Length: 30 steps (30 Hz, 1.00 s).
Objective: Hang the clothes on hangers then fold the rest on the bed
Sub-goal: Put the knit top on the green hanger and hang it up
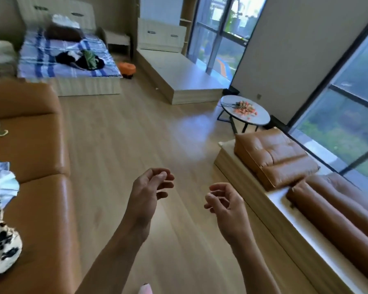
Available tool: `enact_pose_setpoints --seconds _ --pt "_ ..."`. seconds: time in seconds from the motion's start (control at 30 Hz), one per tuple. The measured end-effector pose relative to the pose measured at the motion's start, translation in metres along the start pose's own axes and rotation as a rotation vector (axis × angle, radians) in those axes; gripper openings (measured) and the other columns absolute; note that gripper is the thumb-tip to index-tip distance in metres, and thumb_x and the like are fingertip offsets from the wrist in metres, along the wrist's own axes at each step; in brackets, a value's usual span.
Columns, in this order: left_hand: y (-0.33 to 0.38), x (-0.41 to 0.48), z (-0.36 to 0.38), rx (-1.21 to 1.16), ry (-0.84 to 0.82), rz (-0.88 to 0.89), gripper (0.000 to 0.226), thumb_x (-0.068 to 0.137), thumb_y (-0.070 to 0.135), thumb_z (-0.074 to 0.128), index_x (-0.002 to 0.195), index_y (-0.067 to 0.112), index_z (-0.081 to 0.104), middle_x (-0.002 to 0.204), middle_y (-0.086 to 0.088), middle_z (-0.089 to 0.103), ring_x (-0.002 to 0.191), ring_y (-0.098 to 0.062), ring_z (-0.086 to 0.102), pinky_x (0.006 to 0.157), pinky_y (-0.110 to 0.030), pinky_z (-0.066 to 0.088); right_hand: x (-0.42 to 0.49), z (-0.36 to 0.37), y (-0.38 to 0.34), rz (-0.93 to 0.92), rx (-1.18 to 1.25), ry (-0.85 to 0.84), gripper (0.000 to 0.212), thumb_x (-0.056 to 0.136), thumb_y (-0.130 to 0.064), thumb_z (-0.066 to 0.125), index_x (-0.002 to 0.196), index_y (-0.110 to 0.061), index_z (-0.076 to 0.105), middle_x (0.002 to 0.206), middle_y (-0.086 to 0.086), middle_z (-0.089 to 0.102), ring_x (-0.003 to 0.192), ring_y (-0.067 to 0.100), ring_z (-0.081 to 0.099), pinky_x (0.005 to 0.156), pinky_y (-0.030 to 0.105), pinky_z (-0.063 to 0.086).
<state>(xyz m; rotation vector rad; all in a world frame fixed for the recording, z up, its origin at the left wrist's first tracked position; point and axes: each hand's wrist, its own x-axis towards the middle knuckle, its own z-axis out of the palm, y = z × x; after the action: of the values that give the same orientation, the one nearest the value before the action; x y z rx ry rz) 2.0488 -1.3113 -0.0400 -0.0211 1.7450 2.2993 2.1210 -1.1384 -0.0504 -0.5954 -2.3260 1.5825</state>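
Both the left hand (151, 187) and right hand (223, 200) hang loosely curled, holding nothing; clothes (81, 59) far beyond them on the bed (40, 60) lie unfolded.

Worn on the head, facing forward and down over the wooden floor (119, 132). Sits close above the left hand (151, 187) and right hand (225, 205), both low in the middle. Looks wide and tilted, reaching the bed (36, 60) far off at upper left, the sofa (40, 198) along the left edge and the windows (348, 128) at right.
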Motion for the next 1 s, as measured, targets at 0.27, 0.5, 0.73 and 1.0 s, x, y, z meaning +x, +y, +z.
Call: enact_pose_setpoints --seconds 0.27,0.5,0.73,1.0 --pt "0.043 0.127 -0.051 0.003 0.191 0.087 0.017 0.098 0.023 0.054 0.099 0.012 0.068 0.099 -0.005 0.074 0.089 -0.017 0.067 0.082 -0.035 0.046 0.164 0.112 -0.041 -0.095 0.098 -0.196 0.011 0.097 -0.011 0.064 0.105 -0.018 0.065 0.095 0.011 0.069 0.075 0.018 0.071 0.07 0.034 0.057" --pt "0.056 0.2 -0.13 -0.001 0.509 0.086 0.029 0.082 0.035 0.052 0.095 0.014 0.067 0.09 0.001 0.071 0.086 -0.013 0.065 0.078 -0.03 0.044 0.256 0.27 -0.067 -0.125 0.177 -0.599 0.014 0.095 -0.002 0.063 0.099 -0.016 0.064 0.089 0.009 0.065 0.066 0.014 0.069 0.067 0.032 0.051" --pt "0.084 0.301 -0.195 -0.064 0.82 0.133 0.026 0.081 0.034 0.053 0.092 0.014 0.066 0.087 0.003 0.07 0.084 -0.012 0.064 0.078 -0.034 0.043 0.356 0.399 -0.114 -0.201 0.188 -0.909 0.013 0.095 -0.001 0.062 0.101 -0.013 0.064 0.091 0.009 0.064 0.067 0.015 0.068 0.066 0.031 0.052" --pt "0.132 0.376 -0.258 -0.218 1.133 0.224 0.017 0.1 0.004 0.047 0.1 0.0 0.063 0.093 -0.011 0.066 0.086 -0.021 0.058 0.071 -0.028 0.042 0.425 0.532 -0.195 -0.263 0.195 -1.218 0.009 0.095 -0.008 0.065 0.102 -0.014 0.064 0.093 0.003 0.065 0.07 0.015 0.068 0.066 0.025 0.052"
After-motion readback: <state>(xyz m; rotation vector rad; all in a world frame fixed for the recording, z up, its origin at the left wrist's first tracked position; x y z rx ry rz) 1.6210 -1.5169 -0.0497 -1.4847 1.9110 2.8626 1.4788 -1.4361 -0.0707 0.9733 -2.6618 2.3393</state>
